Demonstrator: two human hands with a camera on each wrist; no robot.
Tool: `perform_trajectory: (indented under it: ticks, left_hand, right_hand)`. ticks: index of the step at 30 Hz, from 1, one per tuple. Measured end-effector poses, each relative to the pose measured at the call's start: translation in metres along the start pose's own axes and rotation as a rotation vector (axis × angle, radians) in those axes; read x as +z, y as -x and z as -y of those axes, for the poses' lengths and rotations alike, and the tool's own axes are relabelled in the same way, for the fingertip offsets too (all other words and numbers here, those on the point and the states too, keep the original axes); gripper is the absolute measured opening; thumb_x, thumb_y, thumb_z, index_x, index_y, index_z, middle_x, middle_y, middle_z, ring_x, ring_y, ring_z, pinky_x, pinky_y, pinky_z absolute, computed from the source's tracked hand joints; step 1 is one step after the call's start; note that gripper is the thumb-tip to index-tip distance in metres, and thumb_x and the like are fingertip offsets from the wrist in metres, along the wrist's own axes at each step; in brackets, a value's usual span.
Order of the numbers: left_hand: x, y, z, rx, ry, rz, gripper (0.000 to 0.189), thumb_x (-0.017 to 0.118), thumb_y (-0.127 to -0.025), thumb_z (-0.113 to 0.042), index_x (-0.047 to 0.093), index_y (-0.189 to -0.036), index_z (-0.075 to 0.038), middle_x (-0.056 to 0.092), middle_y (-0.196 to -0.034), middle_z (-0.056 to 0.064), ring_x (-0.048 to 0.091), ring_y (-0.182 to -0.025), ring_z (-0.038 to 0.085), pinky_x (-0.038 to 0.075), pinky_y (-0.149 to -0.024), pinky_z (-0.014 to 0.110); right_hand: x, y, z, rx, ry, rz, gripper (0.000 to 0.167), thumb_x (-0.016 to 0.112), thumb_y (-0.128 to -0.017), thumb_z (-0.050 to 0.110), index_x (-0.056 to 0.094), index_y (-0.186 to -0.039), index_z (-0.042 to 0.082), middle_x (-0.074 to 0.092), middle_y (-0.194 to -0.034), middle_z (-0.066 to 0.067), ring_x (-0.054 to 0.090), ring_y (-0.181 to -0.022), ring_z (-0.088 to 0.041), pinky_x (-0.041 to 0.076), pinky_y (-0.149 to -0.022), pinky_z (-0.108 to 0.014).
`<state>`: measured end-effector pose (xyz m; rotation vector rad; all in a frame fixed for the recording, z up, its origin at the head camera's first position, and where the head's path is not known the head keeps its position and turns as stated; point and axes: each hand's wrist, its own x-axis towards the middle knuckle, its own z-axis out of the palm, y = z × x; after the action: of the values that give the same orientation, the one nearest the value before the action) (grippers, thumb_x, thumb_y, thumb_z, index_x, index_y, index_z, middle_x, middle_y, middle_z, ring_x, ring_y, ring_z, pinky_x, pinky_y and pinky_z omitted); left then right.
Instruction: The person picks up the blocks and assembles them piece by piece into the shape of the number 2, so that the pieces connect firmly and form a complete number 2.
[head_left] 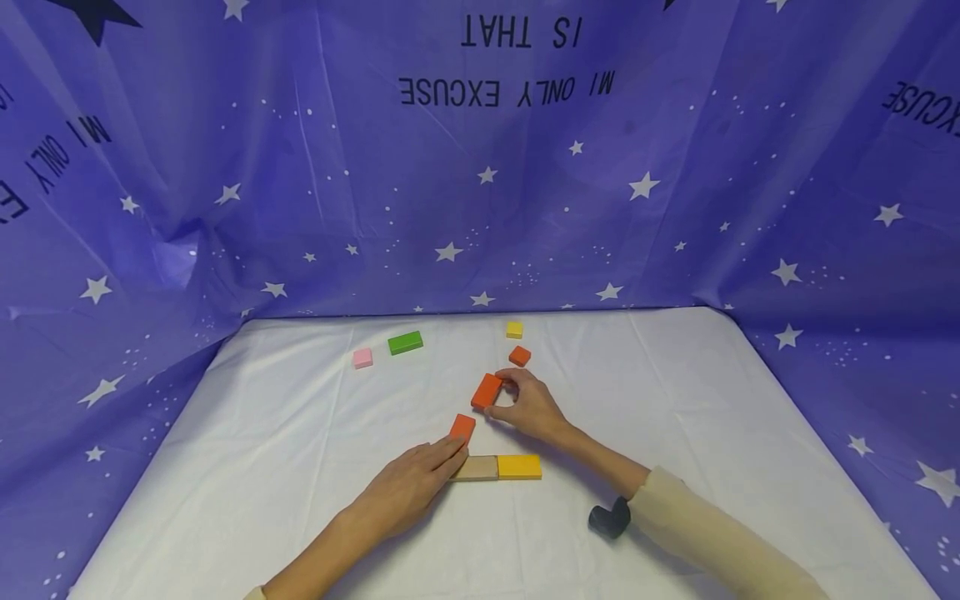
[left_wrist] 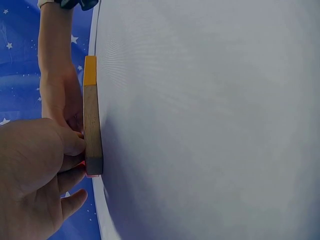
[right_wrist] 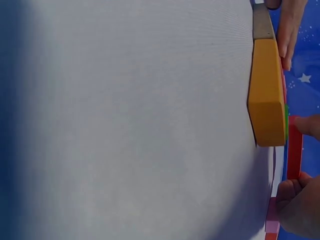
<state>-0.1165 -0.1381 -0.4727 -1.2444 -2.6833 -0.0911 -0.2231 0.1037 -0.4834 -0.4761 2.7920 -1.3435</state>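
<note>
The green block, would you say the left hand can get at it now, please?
Probably yes: nothing seems to stand between the left hand and the green block, though the fingers touch a red block.

The person's right sleeve (head_left: pixel 720 542) is pale cream and plain, with soft creases, and its cuff (head_left: pixel 643 485) ends partway along the forearm (head_left: pixel 603 460). Beside that cuff sits a small dark fitting (head_left: pixel 609 518) — blunt, with rounded ends. Of the left sleeve (head_left: pixel 256 593), only a cream sliver shows.
</note>
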Motion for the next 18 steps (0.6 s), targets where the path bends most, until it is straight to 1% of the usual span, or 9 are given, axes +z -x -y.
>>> perform_trajectory:
  ticks: [4, 8, 12, 15, 18]
  left_hand:
    - [-0.0006, -0.0004, -0.0006, 0.0, 0.002, 0.002, 0.049, 0.068, -0.093, -0.006, 0.056, -0.14, -0.003, 0.051, -0.146, 0.012, 0.05, -0.133, 0.025, 0.047, -0.102, 0.04]
    - [-0.0008, -0.001, -0.0005, 0.008, 0.003, -0.015, 0.048, 0.068, -0.092, -0.006, 0.057, -0.139, -0.002, 0.052, -0.145, 0.013, 0.051, -0.132, 0.026, 0.047, -0.102, 0.04]
    - [-0.0005, -0.0013, -0.0004, 0.012, 0.0, -0.025, 0.048, 0.068, -0.092, -0.005, 0.057, -0.139, -0.001, 0.053, -0.144, 0.013, 0.051, -0.131, 0.026, 0.048, -0.101, 0.04]
    - [-0.0003, -0.0013, -0.0003, 0.015, -0.002, -0.035, 0.048, 0.069, -0.092, -0.005, 0.058, -0.138, -0.001, 0.053, -0.144, 0.013, 0.052, -0.131, 0.026, 0.049, -0.1, 0.04]
    - [0.0, -0.001, -0.0002, 0.02, -0.008, -0.049, 0.048, 0.069, -0.091, -0.005, 0.059, -0.137, -0.001, 0.054, -0.143, 0.013, 0.053, -0.13, 0.026, 0.049, -0.099, 0.04]
  right_hand:
    - [0.0035, -0.0003, 0.001, 0.0, 0.023, 0.018, 0.063, 0.088, -0.076, 0.02, 0.061, -0.129, -0.001, 0.063, -0.111, -0.011, 0.059, -0.099, -0.025, 0.051, -0.09, -0.038]
    - [0.0063, -0.0004, 0.0023, 0.009, 0.046, 0.029, 0.062, 0.087, -0.076, 0.021, 0.062, -0.128, 0.0, 0.063, -0.11, -0.009, 0.057, -0.097, -0.023, 0.05, -0.089, -0.037]
    - [0.0076, -0.0002, 0.0041, 0.003, 0.062, 0.037, 0.061, 0.086, -0.076, 0.02, 0.061, -0.128, -0.001, 0.063, -0.117, -0.013, 0.058, -0.104, -0.026, 0.048, -0.097, -0.042]
    - [0.0079, -0.0001, 0.0052, -0.005, 0.065, 0.043, 0.061, 0.086, -0.077, 0.02, 0.061, -0.129, -0.001, 0.062, -0.125, -0.016, 0.057, -0.115, -0.03, 0.043, -0.105, -0.045]
    - [0.0089, -0.0007, 0.0053, -0.009, 0.071, 0.053, 0.062, 0.085, -0.077, 0.02, 0.061, -0.13, -0.002, 0.06, -0.13, -0.017, 0.054, -0.123, -0.033, 0.039, -0.109, -0.046]
